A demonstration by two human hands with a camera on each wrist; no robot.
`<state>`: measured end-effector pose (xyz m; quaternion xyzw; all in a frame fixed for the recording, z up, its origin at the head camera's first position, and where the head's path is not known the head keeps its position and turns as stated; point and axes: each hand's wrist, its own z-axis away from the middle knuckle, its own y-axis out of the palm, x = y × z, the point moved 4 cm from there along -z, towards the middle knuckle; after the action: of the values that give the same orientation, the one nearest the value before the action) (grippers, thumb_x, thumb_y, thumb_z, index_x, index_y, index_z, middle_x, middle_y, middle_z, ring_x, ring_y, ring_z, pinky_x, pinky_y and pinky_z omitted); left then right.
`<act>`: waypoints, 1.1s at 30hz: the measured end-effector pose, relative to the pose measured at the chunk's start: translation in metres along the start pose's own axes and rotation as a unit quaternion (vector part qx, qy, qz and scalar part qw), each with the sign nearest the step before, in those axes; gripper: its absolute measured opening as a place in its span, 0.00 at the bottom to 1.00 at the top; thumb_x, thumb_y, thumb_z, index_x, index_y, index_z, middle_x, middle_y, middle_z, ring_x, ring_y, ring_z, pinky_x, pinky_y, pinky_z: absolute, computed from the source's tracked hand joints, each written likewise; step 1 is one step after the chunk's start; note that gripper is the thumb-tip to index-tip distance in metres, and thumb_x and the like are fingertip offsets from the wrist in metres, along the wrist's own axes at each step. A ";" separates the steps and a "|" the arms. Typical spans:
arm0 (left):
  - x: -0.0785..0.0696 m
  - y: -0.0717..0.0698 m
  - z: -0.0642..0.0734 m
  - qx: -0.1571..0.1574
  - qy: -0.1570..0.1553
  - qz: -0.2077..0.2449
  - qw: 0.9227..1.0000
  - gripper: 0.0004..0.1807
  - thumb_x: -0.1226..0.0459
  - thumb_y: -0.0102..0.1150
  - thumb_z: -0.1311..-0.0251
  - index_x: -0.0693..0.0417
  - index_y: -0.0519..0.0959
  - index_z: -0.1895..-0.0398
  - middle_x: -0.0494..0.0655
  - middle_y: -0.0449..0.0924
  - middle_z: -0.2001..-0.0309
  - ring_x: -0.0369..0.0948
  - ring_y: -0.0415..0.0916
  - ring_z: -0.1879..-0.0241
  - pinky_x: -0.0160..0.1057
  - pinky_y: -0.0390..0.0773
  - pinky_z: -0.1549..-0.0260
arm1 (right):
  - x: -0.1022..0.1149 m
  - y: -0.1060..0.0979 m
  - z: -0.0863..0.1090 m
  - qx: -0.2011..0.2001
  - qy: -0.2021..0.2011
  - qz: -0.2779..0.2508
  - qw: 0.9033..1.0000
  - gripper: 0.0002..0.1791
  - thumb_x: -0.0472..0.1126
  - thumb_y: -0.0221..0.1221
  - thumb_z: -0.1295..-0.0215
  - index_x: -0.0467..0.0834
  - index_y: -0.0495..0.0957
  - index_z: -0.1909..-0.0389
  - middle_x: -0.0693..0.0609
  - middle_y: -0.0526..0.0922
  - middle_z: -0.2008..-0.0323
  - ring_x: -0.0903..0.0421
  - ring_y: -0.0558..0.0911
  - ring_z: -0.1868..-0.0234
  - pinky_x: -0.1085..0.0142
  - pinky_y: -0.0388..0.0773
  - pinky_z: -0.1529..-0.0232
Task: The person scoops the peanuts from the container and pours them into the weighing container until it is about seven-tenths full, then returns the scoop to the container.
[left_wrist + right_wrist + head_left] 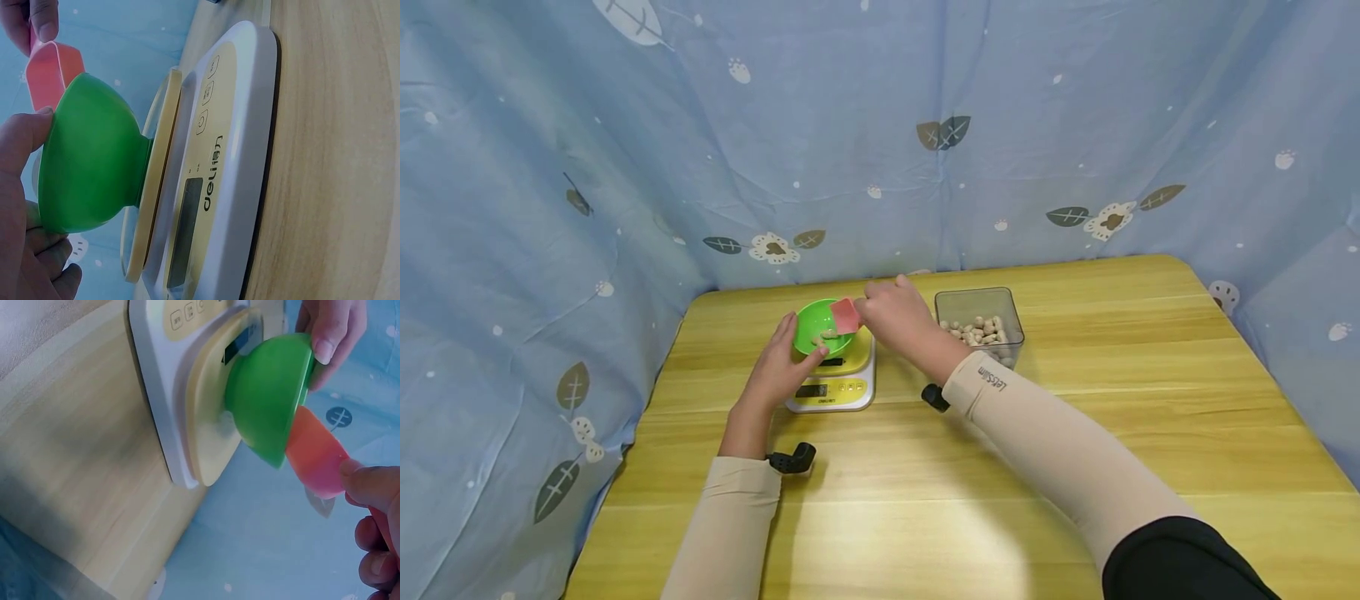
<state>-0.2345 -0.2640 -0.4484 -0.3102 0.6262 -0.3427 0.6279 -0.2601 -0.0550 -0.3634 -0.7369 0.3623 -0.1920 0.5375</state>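
Note:
A green bowl point(809, 321) stands on the round plate of a yellow and white kitchen scale point(234, 187). My left hand point(777, 367) holds the bowl by its rim, thumb on one side and fingers on the other. A few unshelled peanuts point(828, 334) lie inside. My right hand point(901, 315) grips a pink scoop point(315, 456) by its handle. The scoop is tipped over the bowl's right edge, and its lip overlaps the rim in the right wrist view.
A grey see-through container point(966, 302) with many peanuts point(985, 332) stands right of the scale, beside my right wrist. The wooden table point(880, 517) ends at a blue patterned curtain point(865, 150) behind.

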 end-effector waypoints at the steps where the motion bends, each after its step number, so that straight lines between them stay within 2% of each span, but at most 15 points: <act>1: 0.000 0.000 0.000 0.000 -0.001 0.000 1.000 0.52 0.39 0.54 0.36 0.54 0.42 0.20 0.51 0.38 0.20 0.53 0.41 0.22 0.59 0.51 0.28 | -0.001 0.000 0.000 0.001 0.001 -0.001 1.000 0.10 0.48 0.65 0.37 0.51 0.87 0.57 0.54 0.83 0.68 0.58 0.76 0.72 0.65 0.58 0.70; 7: -0.002 0.001 -0.001 0.002 -0.002 0.001 1.000 0.52 0.40 0.54 0.36 0.54 0.42 0.20 0.51 0.37 0.20 0.53 0.40 0.22 0.59 0.51 0.27 | -0.007 -0.002 0.001 0.015 0.019 -0.029 0.999 0.12 0.50 0.64 0.35 0.50 0.87 0.56 0.53 0.83 0.67 0.57 0.77 0.71 0.64 0.63 0.69; 12: -0.006 -0.002 0.000 0.005 0.004 -0.003 1.000 0.52 0.40 0.53 0.35 0.54 0.40 0.20 0.50 0.35 0.20 0.53 0.39 0.22 0.59 0.49 0.27 | -0.019 -0.006 0.005 0.026 0.053 -0.080 0.995 0.13 0.53 0.58 0.30 0.53 0.87 0.57 0.54 0.83 0.67 0.56 0.80 0.66 0.57 0.72 0.59; 14: -0.009 -0.005 0.000 0.000 0.015 -0.002 1.000 0.53 0.39 0.53 0.35 0.55 0.40 0.20 0.49 0.34 0.20 0.53 0.38 0.22 0.59 0.49 0.27 | -0.026 -0.011 0.009 0.028 0.062 -0.103 0.992 0.14 0.54 0.58 0.30 0.53 0.87 0.56 0.54 0.82 0.68 0.56 0.80 0.65 0.55 0.72 0.56; 17: -0.015 -0.009 0.000 -0.012 0.034 0.000 0.999 0.52 0.39 0.53 0.35 0.54 0.40 0.20 0.48 0.34 0.20 0.53 0.39 0.22 0.60 0.51 0.28 | -0.037 -0.019 0.016 0.035 0.072 -0.136 0.988 0.15 0.54 0.58 0.31 0.53 0.86 0.52 0.55 0.82 0.68 0.56 0.78 0.65 0.56 0.68 0.57; 22: -0.039 -0.015 -0.002 -0.018 0.050 0.002 0.999 0.52 0.36 0.52 0.37 0.48 0.40 0.20 0.41 0.33 0.20 0.52 0.39 0.22 0.61 0.50 0.28 | -0.059 -0.036 0.034 0.052 0.092 -0.161 0.981 0.19 0.53 0.58 0.31 0.53 0.82 0.43 0.53 0.83 0.61 0.53 0.80 0.61 0.55 0.65 0.59; 25: -0.057 -0.014 -0.004 -0.009 0.060 0.003 0.998 0.53 0.34 0.51 0.37 0.47 0.40 0.20 0.40 0.33 0.20 0.50 0.38 0.21 0.60 0.50 0.28 | -0.074 -0.045 0.048 0.045 0.101 -0.163 0.980 0.20 0.53 0.58 0.31 0.51 0.81 0.41 0.52 0.84 0.58 0.53 0.80 0.62 0.56 0.64 0.61; 29: -0.079 -0.008 -0.008 0.003 0.081 0.003 0.997 0.52 0.34 0.49 0.37 0.44 0.39 0.20 0.39 0.32 0.20 0.49 0.38 0.21 0.59 0.52 0.28 | -0.095 -0.053 0.068 0.030 0.113 -0.163 0.980 0.19 0.51 0.60 0.32 0.50 0.82 0.43 0.53 0.83 0.61 0.54 0.77 0.66 0.59 0.58 0.64; 33: -0.099 0.002 -0.012 0.015 0.107 0.010 0.994 0.50 0.35 0.49 0.36 0.41 0.38 0.20 0.37 0.32 0.20 0.49 0.41 0.22 0.59 0.55 0.28 | -0.115 -0.060 0.087 0.016 0.125 -0.155 0.980 0.17 0.50 0.62 0.33 0.50 0.83 0.46 0.54 0.82 0.65 0.55 0.75 0.68 0.59 0.58 0.65</act>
<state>-0.2442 -0.1816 -0.3933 -0.2558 0.6878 -0.3772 0.5651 -0.2583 0.0968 -0.3254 -0.7458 0.3048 -0.3693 0.4632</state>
